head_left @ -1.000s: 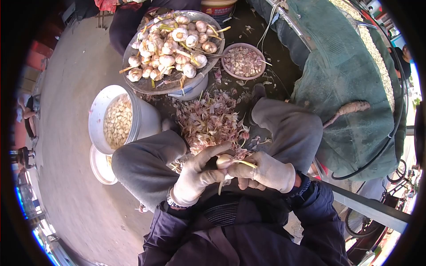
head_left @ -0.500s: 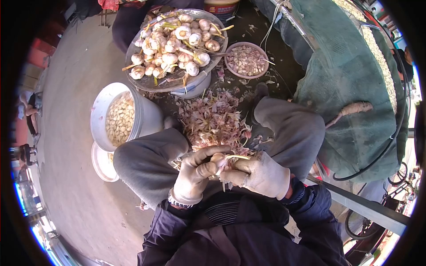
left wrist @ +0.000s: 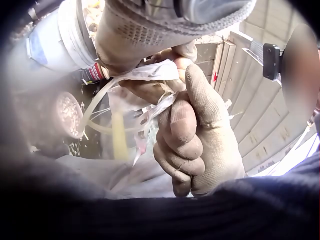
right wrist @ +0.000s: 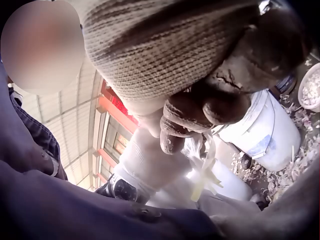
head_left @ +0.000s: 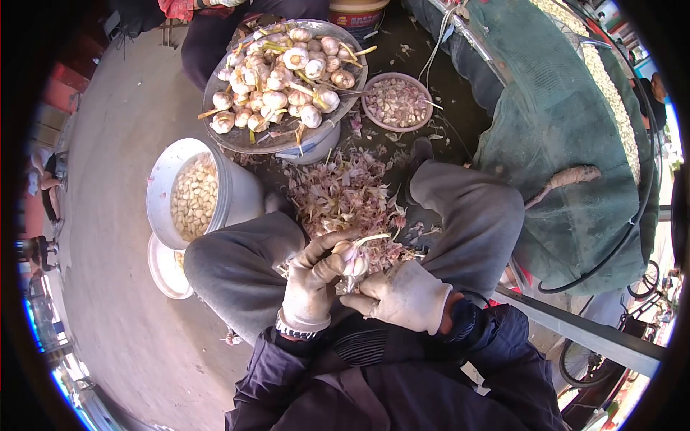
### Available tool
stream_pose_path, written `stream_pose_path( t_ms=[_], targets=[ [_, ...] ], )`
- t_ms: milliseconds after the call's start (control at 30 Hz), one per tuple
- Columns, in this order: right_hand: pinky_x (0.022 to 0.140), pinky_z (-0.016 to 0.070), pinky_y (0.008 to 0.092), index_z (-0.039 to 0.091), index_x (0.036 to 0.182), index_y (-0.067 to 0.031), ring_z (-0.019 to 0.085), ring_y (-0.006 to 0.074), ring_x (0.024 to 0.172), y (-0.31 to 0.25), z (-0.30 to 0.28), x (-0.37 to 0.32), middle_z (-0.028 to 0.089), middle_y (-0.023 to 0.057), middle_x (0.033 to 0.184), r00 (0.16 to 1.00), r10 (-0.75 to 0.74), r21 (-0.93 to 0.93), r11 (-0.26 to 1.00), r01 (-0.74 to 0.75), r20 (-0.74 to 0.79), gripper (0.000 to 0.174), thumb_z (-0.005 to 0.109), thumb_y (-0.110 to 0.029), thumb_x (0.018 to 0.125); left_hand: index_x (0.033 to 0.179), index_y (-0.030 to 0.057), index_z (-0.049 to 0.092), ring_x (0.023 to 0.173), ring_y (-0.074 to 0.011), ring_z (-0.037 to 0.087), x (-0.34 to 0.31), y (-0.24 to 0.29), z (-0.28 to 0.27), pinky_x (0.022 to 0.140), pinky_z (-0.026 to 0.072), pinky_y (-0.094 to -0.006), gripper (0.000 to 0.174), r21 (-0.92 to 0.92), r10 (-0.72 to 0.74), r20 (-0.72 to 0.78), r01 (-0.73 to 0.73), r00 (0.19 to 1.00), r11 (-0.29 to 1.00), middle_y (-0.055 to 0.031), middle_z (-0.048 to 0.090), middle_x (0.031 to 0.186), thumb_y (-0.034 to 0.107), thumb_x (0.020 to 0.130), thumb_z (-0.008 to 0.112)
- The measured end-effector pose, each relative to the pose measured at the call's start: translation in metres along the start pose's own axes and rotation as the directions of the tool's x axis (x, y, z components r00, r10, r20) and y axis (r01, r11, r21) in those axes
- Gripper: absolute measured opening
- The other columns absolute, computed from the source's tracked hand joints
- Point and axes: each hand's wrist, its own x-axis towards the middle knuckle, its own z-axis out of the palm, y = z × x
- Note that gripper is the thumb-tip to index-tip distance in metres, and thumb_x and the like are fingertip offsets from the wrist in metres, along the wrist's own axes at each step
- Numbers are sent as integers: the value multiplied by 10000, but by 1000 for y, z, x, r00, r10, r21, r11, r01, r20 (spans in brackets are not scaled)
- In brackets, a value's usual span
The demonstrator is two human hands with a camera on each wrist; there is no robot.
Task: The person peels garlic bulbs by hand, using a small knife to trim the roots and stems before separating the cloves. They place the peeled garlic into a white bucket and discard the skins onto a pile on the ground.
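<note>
A garlic bulb (head_left: 354, 260) with a long pale stem is held between the thumb and fingers of my gloved left hand (head_left: 309, 289), above my lap. Close beside it on the right is my gloved right hand (head_left: 404, 296), its fingers curled. In the left wrist view, the right thumb and fingers pinch a loose strip of papery garlic skin (left wrist: 169, 101) that hangs by the bulb. The glove cuff hides much of the bulb there. Pale stems and shreds dangle below the hands in the right wrist view.
Between my knees lies a pile of garlic skins (head_left: 341, 190). Whole bulbs fill a round tray (head_left: 248, 148) ahead; a pink bowl (head_left: 399, 130) of cloves and skins sits beside it. A white bucket (head_left: 243, 192) of peeled cloves stands left. Green netting (head_left: 553, 136) covers the right.
The bulb has turned and tilted up in my left hand, showing more of its side. My right hand has moved from the stem down to the bulb's lower side.
</note>
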Motion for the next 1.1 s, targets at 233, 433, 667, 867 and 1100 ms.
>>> stream_pose_path(
  t_ms=[233,433,667,867,1100],
  targets=[
    [874,556,461,689,1266,-112,714,365,998,-2,-16,7,742,161,1098,941,15,31,999,-27,339,370,616,-364,1005,1358,-84,602,1035,-170,673,11,17,6,967,518,-323,522,-47,124,-48,-126,991,991,-103,720,1136,225,969,762],
    [977,552,411,678,1290,-57,704,310,1110,7,5,-10,729,132,1196,921,147,303,915,-265,362,369,590,-304,1030,1408,-71,569,1145,-166,634,12,22,1,1041,476,-317,550,-33,150,-22,-150,988,988,-98,678,1257,251,992,729],
    [890,561,394,676,1285,-40,715,311,979,7,-2,-24,742,145,1059,966,172,426,873,-239,191,322,594,-256,1061,1419,-72,560,1137,-165,638,8,26,-4,1024,484,-313,581,25,154,51,-155,987,988,-100,684,1252,254,976,745],
    [648,516,293,721,1168,-23,613,115,688,-21,-43,-6,674,59,854,910,389,663,645,-380,142,312,633,-299,1052,1418,-67,568,1132,-166,646,4,22,-9,1007,501,-306,548,141,139,70,-148,988,979,-123,687,1281,221,978,722],
    [619,499,302,709,1069,-18,599,125,658,-13,-44,-2,638,49,794,964,262,553,809,-200,-34,280,608,-278,1056,1440,-60,559,1082,-132,635,-1,27,-6,975,499,-277,573,242,106,95,-126,990,962,-60,683,1216,215,964,723]
  ],
)
